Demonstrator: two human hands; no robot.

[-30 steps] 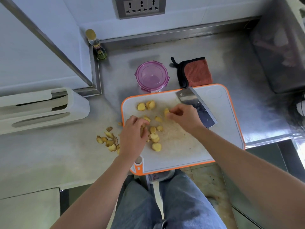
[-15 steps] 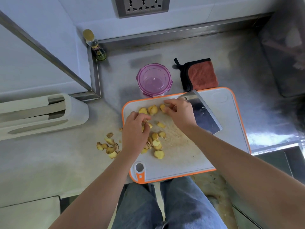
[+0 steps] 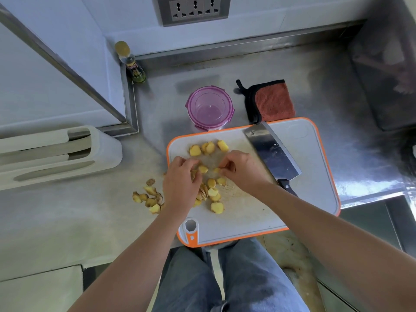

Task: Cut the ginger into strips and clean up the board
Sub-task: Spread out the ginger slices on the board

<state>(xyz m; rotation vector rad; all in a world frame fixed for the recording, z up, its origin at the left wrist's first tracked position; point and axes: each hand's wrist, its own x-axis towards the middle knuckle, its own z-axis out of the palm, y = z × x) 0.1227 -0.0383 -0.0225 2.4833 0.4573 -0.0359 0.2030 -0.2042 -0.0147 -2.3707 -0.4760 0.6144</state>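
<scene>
Peeled yellow ginger pieces [image 3: 211, 183] lie scattered over the left half of the white plastic cutting board with an orange rim [image 3: 315, 176], three or four more in a row near its far edge. The left hand [image 3: 181, 185] is curled over the pieces at the board's left side, fingers bent down among them; whether it grips one I cannot tell. The right hand [image 3: 244, 171] pinches a small ginger piece between thumb and fingertips, just across from the left. Beside the right wrist a broad steel cleaver with a black handle [image 3: 273, 153] lies flat and diagonal on the board; the board's right half beyond it is bare. The near edge of the board overhangs the counter above blue-jeaned legs. Brownish ginger peel scraps [image 3: 148, 198] sit on the steel countertop [image 3: 326, 86] just off the board's left edge. Behind the board stand a round purple-lidded clear container [image 3: 210, 108] and a rust-red cloth with black trim [image 3: 271, 101], both touching or nearly touching its far rim. A small bottle with a yellow cap [image 3: 131, 64] stands in the back corner, its label unreadable. A grey triple wall socket [image 3: 194, 9] sits above.
</scene>
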